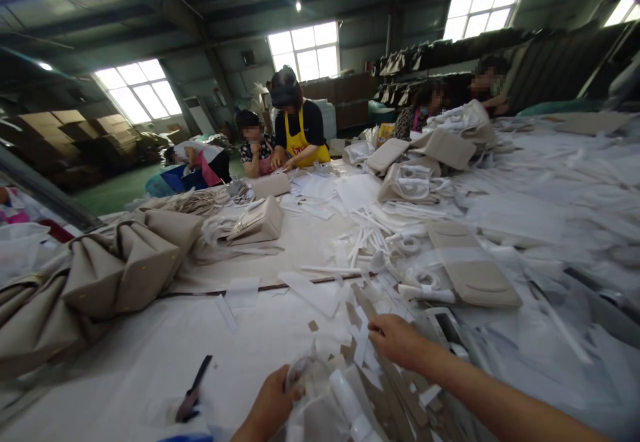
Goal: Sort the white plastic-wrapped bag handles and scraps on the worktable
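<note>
My left hand [274,402] is at the bottom centre, fingers curled round a clear plastic wrapper [320,389] with a white rolled piece inside it. My right hand [397,339] reaches in from the lower right and rests knuckles-up on a heap of white and tan paper strips [360,322]; its fingers bend down into the heap, and whatever they hold is hidden. A dark-handled tool [193,392] lies on the white table [150,355] to the left of my left hand.
Beige bags [125,262] are piled at the left, and a flat beige bag [473,272] in plastic lies at the right. White strips and paper cover the middle. Several people [300,129] work at the table's far end.
</note>
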Demonstrator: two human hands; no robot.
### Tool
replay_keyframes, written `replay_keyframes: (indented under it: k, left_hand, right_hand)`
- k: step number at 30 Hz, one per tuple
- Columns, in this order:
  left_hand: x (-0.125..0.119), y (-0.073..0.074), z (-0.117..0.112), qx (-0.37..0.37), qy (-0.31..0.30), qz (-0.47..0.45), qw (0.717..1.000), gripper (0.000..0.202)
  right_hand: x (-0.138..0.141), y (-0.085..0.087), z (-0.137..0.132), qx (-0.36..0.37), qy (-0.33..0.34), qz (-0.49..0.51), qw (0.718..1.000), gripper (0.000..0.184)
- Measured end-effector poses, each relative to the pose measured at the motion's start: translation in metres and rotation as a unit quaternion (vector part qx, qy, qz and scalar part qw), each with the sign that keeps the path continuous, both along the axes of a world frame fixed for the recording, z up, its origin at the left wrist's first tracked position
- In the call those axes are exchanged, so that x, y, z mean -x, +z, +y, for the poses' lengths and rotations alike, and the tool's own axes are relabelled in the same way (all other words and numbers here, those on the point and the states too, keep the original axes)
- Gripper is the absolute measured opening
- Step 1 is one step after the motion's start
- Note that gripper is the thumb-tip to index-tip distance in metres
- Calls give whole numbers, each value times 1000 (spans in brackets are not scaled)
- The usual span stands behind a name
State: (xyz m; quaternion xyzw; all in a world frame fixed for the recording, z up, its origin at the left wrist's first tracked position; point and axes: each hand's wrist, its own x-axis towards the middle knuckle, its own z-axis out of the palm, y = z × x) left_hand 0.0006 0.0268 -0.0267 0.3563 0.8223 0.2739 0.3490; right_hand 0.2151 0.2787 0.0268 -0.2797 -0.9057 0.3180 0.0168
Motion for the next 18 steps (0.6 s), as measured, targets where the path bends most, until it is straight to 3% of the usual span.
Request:
replay_keyframes:
  k: [4, 11, 14, 18]
  left_hand:
    - [5, -7, -3, 0, -2, -11, 1000, 12]
    - [18, -18, -6, 15, -27, -35, 999, 22]
    - [20, -20, -6, 11, -29, -53, 998, 21]
    - [18, -15, -4, 28, -14, -65, 997, 20]
  right_hand:
    - [45, -4, 54, -56, -8, -12, 998, 25]
    - [112, -32, 149, -115, -73, -104, 985, 25]
    - [124, -42, 166, -129, -78, -133, 980, 24]
    - [131, -46, 165, -138, -59, -156, 976, 21]
